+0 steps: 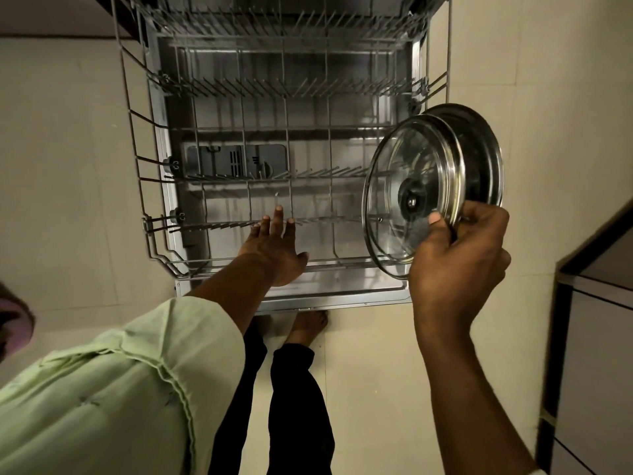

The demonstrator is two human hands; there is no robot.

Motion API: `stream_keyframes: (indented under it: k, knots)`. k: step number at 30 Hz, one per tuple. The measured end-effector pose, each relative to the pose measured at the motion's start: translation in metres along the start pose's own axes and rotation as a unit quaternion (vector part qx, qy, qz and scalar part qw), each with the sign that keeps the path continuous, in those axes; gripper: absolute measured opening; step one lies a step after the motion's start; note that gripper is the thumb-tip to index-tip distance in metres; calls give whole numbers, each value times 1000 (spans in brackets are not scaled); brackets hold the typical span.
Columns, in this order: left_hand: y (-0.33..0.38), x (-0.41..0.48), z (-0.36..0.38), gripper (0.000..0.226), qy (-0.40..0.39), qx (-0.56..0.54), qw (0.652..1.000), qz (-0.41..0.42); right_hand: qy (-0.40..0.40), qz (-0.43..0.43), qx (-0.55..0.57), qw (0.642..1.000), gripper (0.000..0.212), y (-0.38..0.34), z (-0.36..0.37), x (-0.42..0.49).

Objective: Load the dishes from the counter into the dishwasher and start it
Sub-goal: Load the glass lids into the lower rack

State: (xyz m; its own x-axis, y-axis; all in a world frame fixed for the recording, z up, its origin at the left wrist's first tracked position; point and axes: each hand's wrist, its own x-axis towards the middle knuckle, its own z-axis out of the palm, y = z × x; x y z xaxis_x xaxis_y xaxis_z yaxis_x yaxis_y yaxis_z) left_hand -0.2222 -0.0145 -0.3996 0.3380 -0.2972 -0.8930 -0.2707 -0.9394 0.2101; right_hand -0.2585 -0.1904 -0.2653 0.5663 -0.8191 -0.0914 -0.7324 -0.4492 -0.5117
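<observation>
The dishwasher's lower rack [137,159] is pulled out over the open door [342,296] and holds no dishes. My right hand [459,265] grips a glass lid [407,193] with a steel rim and a steel plate [486,156] stacked behind it, both held on edge over the rack's right side. My left hand [277,248] reaches into the rack's front part, fingers spread and touching the row of tines, holding nothing.
The upper rack [274,25] sticks out at the top of the view. A dark cabinet [596,337] stands at the right. My bare foot [308,327] is on the beige tiled floor just below the door's edge.
</observation>
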Motion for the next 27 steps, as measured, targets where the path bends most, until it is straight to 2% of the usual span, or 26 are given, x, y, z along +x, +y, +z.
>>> stream_keyframes:
  k: [5,11,19,27]
  knots:
    - [-1,2,1,79,-3,3,1000,-1,9,17,8,1000,26,-7,6,0]
    - [-1,2,0,79,-7,-2,1000,-4,-11,-6,11,1000,28,-7,15,8]
    - [-2,1,0,79,-10,-8,1000,-2,-45,-51,-67,995,35,-14,21,24]
    - [-2,0,-2,79,-10,-7,1000,3,-44,-66,-82,994,36,-12,21,21]
